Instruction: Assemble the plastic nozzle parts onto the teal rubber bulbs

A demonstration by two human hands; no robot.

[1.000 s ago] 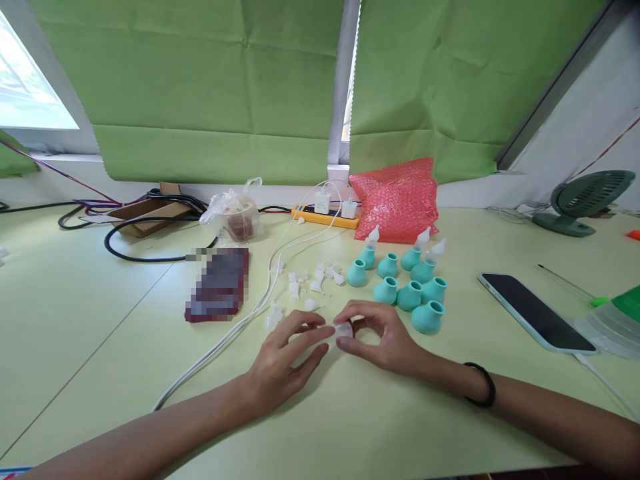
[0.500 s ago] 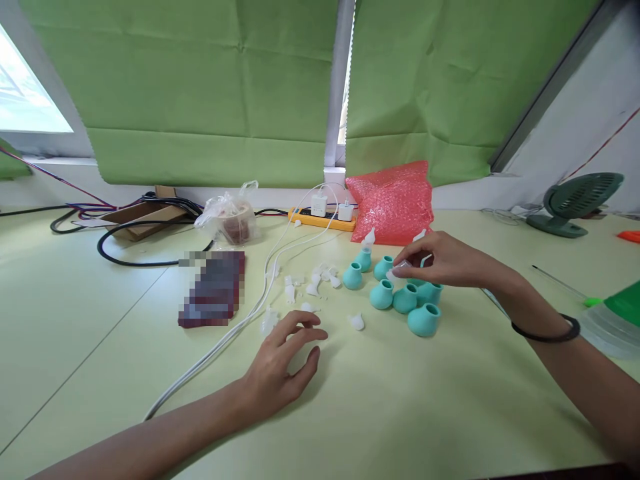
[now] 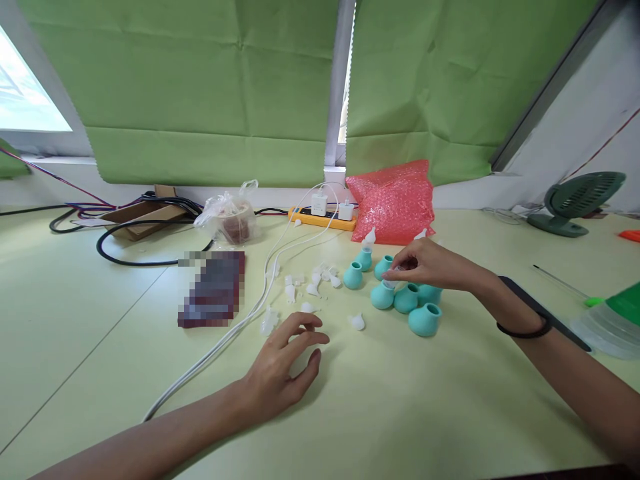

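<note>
My right hand [image 3: 425, 265] pinches a small clear plastic connector [image 3: 391, 281] at the mouth of a teal rubber bulb [image 3: 383, 296]. Whether the piece sits inside the neck cannot be made out, as my fingers cover part of it. Several more teal bulbs stand around it, among them a front one [image 3: 425, 321] with an open neck. At the back, another bulb [image 3: 365, 260] carries a white nozzle tip [image 3: 370, 237]. My left hand [image 3: 285, 360] rests on the table, fingers apart and holding nothing. Near it lie several loose translucent tips, one of them a white tip [image 3: 358, 323].
White cables [image 3: 250, 311] cross the table left of the tips, leading from a yellow power strip [image 3: 323, 219]. A blurred dark red flat object [image 3: 213, 290] lies farther left. Behind the bulbs is a red bubble-wrap bag [image 3: 393, 203]. A dark phone-like slab [image 3: 565, 328] lies under my right forearm.
My right hand has moved slightly left and down, bringing the clear connector onto the neck of a teal bulb. The dark slab shows more beside the forearm. My left hand stays put.
</note>
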